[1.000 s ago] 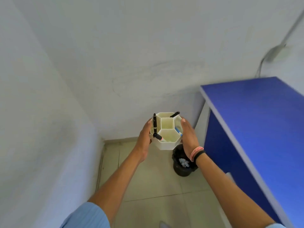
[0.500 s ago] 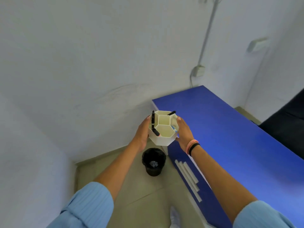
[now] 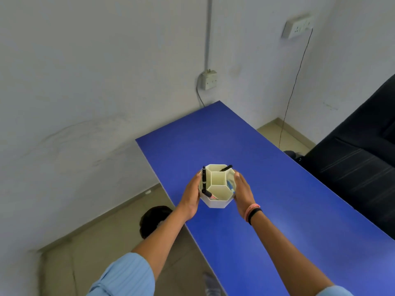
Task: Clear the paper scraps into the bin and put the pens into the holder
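A cream pen holder [image 3: 218,200] with hexagonal compartments is over the blue table [image 3: 277,189], near its left edge. My left hand [image 3: 191,196] grips its left side and my right hand [image 3: 243,193] grips its right side. Several pens stand in it: a black pen [image 3: 204,178] at the left, a black-capped one [image 3: 227,167] at the back, a blue one [image 3: 230,185] at the right, a black-capped marker [image 3: 208,193] in front. I cannot tell whether the holder touches the tabletop. The black bin [image 3: 154,218] stands on the floor left of the table, partly hidden by my left forearm.
A white wall with a socket box [image 3: 209,80] and cable runs behind the table. A dark chair [image 3: 359,154] stands at the right. Tiled floor lies left of the table and beyond its far end.
My view has swung right from the bin corner. Both hands have carried the holder from above the bin to above the blue table.
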### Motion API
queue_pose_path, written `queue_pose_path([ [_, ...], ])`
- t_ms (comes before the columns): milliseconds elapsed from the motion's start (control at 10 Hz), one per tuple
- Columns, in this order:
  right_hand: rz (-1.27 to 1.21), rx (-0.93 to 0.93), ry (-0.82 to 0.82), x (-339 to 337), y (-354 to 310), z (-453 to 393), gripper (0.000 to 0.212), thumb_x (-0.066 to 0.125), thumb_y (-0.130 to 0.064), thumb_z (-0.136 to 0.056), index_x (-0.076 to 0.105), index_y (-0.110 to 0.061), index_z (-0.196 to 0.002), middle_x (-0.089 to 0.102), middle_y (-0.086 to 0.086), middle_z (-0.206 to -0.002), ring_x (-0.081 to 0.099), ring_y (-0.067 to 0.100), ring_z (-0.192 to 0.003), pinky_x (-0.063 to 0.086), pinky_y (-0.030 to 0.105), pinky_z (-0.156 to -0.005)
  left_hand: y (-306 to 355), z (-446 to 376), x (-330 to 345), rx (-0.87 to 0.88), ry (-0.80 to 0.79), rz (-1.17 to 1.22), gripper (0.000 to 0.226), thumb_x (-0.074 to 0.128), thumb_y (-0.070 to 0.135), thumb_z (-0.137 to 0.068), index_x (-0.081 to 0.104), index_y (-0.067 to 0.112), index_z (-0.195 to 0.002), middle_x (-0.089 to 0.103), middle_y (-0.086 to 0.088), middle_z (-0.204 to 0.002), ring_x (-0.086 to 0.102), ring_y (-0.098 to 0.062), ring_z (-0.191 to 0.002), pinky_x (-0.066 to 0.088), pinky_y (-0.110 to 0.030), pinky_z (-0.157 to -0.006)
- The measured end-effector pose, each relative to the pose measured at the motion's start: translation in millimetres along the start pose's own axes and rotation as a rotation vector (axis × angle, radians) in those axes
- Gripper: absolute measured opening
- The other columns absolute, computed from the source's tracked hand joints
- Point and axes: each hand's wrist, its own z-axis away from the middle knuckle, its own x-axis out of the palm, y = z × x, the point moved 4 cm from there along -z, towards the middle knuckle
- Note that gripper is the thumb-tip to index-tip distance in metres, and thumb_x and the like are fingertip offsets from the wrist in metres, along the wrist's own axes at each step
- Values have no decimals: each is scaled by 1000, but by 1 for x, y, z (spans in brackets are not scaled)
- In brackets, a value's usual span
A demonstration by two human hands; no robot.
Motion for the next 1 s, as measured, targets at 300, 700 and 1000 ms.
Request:
queue_pose_path([
  [300, 18, 58, 11, -28, 0, -95, 37, 42, -44, -101, 67, -26, -119, 70, 8, -121, 66, 29, -111, 57, 36, -78, -22, -106, 29, -103, 15, 10, 41, 41, 46, -104, 65, 27, -132, 72, -2, -126, 62, -26, -123, 49, -43, -101],
  [700, 48, 61, 10, -32, 20, -121, 40, 39, -47, -102, 66, -28, -123, 70, 4, -122, 65, 25, -113, 54, 31, -76, -52, -130, 23, -139, 46, 42, 39, 40, 45, -105, 63, 32, -133, 71, 5, -127, 61, -18, -125, 48, -39, -102],
  [1000, 28, -76, 102, -32, -34, -76, 50, 40, -47, -104, 54, -19, -142, 53, 8, -148, 51, 25, -135, 42, 37, -106, 9, -61, -31, -47, 101, 55, 52, 42, 53, -102, 47, 30, -149, 43, 3, -156, 38, -24, -144, 34, -51, -115],
])
